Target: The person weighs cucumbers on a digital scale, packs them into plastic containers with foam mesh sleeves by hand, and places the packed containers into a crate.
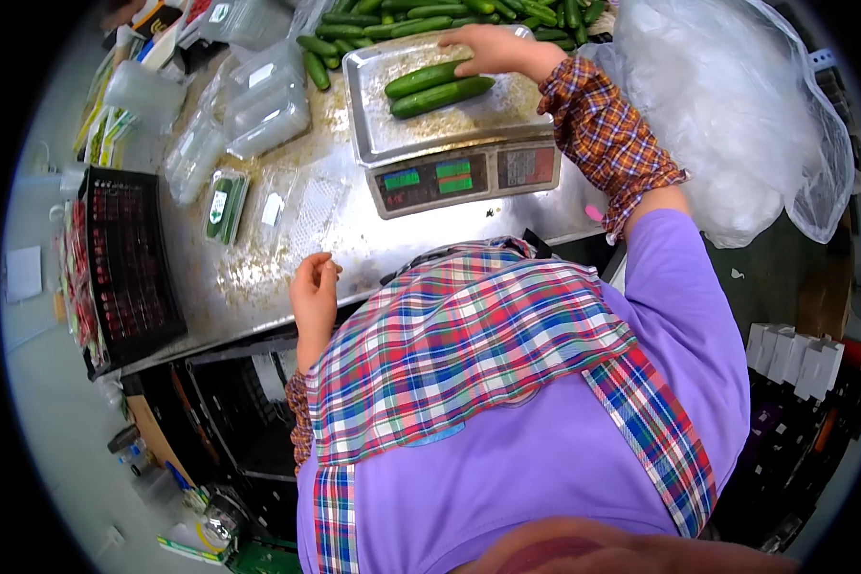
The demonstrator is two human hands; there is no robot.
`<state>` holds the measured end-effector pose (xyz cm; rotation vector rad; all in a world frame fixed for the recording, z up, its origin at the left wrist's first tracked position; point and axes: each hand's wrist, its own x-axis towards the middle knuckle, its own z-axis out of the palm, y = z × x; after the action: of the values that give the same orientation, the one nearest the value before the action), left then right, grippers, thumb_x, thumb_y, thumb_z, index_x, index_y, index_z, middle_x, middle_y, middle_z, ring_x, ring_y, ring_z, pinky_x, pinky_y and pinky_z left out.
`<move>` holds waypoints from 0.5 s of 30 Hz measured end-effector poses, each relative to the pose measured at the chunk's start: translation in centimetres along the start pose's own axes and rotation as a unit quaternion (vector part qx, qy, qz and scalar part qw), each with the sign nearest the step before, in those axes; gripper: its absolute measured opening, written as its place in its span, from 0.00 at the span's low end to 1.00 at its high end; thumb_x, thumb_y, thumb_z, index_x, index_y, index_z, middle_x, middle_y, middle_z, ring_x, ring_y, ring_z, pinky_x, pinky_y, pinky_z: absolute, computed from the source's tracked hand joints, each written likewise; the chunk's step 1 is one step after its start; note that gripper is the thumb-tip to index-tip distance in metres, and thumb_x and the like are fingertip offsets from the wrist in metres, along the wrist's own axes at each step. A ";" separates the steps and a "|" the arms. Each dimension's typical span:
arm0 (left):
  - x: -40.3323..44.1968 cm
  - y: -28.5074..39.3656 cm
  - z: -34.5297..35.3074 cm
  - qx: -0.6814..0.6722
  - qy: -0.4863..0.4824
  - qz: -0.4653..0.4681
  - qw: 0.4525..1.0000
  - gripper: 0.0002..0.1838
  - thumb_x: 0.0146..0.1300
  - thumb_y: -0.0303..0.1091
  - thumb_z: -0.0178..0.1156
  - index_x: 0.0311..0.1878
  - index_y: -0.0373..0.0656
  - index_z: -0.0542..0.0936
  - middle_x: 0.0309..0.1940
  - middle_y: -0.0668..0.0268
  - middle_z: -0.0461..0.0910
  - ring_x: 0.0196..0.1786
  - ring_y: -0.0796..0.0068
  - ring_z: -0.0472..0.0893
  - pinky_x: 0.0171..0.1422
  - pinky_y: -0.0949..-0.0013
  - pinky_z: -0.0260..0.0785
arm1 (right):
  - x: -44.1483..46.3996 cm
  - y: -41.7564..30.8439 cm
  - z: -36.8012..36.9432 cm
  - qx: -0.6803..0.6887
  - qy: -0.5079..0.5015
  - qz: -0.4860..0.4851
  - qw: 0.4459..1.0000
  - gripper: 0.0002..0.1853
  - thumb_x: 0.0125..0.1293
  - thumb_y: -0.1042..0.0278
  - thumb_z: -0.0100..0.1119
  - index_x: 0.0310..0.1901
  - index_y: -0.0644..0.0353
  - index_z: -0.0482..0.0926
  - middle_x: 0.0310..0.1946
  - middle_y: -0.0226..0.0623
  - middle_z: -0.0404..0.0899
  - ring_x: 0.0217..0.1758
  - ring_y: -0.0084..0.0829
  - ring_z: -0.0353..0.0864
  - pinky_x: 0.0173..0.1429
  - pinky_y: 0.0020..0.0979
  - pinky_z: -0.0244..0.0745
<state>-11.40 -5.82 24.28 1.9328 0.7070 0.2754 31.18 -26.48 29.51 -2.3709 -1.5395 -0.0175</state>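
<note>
My right hand [493, 50] reaches over the metal scale tray [378, 139], its thumb and fingers at the right end of a green cucumber [419, 80]. A second cucumber [442, 98] lies beside it on the tray. Below the tray, the scale's display panel [454, 178] shows lit green digits. My left hand [314, 290] hovers near the table's front edge, fingers loosely curled and slightly apart, with nothing visible in it. Closest to it are a flat clear plastic package with a white label [272, 209] and a labelled pack of cucumbers [226, 207].
Many loose cucumbers [416, 21] are heaped behind the scale. Clear plastic containers [268, 100] stand at the back left. A black crate [129, 268] sits at the left edge. A large translucent plastic bag [722, 105] bulges at the right.
</note>
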 end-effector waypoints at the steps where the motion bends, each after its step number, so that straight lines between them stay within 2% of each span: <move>1: 0.2 -0.1 0.2 -0.016 -0.007 -0.007 1.000 0.11 0.66 0.30 0.54 0.47 0.33 0.75 0.32 0.63 0.81 0.35 0.78 0.77 0.41 0.74 0.69 | 0.1 -0.3 0.1 0.014 -0.005 -0.014 1.000 0.30 0.53 0.59 0.67 0.58 0.57 0.72 0.52 0.48 0.75 0.56 0.46 0.74 0.59 0.40 0.70; 4: 0.5 0.0 1.2 -0.026 -0.017 -0.027 0.999 0.11 0.66 0.30 0.54 0.47 0.33 0.75 0.33 0.63 0.80 0.35 0.78 0.77 0.41 0.74 0.69 | 0.5 -1.5 1.1 0.088 -0.034 -0.009 0.996 0.32 0.51 0.57 0.68 0.58 0.60 0.72 0.52 0.51 0.75 0.56 0.47 0.73 0.59 0.39 0.69; 6: 0.9 -0.3 1.7 -0.032 -0.037 -0.028 0.998 0.11 0.66 0.30 0.53 0.47 0.33 0.75 0.32 0.62 0.80 0.35 0.78 0.77 0.42 0.74 0.70 | 1.0 -2.3 2.2 0.071 -0.083 -0.019 0.994 0.39 0.49 0.56 0.70 0.63 0.58 0.65 0.54 0.47 0.72 0.57 0.48 0.70 0.61 0.40 0.67; 8: 1.1 -0.3 2.3 -0.031 -0.047 -0.049 0.997 0.11 0.66 0.30 0.53 0.47 0.33 0.75 0.32 0.62 0.80 0.35 0.77 0.77 0.42 0.73 0.70 | 0.5 -3.3 3.2 0.021 -0.081 -0.018 0.996 0.44 0.45 0.54 0.72 0.65 0.54 0.63 0.54 0.45 0.72 0.58 0.48 0.70 0.60 0.43 0.66; 11: 0.9 0.0 2.7 -0.041 -0.057 -0.072 0.995 0.11 0.66 0.30 0.53 0.48 0.34 0.75 0.33 0.61 0.80 0.36 0.76 0.77 0.43 0.72 0.70 | 0.1 -4.3 3.3 -0.027 -0.053 0.029 0.998 0.47 0.42 0.52 0.73 0.66 0.47 0.62 0.54 0.40 0.71 0.58 0.48 0.69 0.57 0.53 0.64; 12: 1.0 0.1 2.7 -0.046 -0.064 -0.085 0.993 0.11 0.67 0.29 0.53 0.48 0.34 0.74 0.33 0.62 0.79 0.36 0.76 0.77 0.44 0.72 0.70 | 0.1 -4.0 3.4 -0.016 -0.041 0.017 0.999 0.46 0.41 0.49 0.72 0.64 0.49 0.65 0.52 0.43 0.72 0.57 0.48 0.70 0.56 0.49 0.67; 15: 0.9 0.9 3.1 -0.051 -0.068 -0.119 0.989 0.10 0.67 0.29 0.53 0.47 0.34 0.74 0.32 0.63 0.78 0.35 0.77 0.75 0.43 0.73 0.69 | 0.1 -3.1 4.1 0.012 -0.009 -0.005 1.000 0.43 0.40 0.49 0.72 0.62 0.51 0.68 0.49 0.44 0.72 0.54 0.48 0.71 0.53 0.45 0.69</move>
<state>-8.89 -7.88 23.55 1.7321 0.8086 0.0316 27.79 -24.14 26.45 -2.3519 -1.5501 0.0201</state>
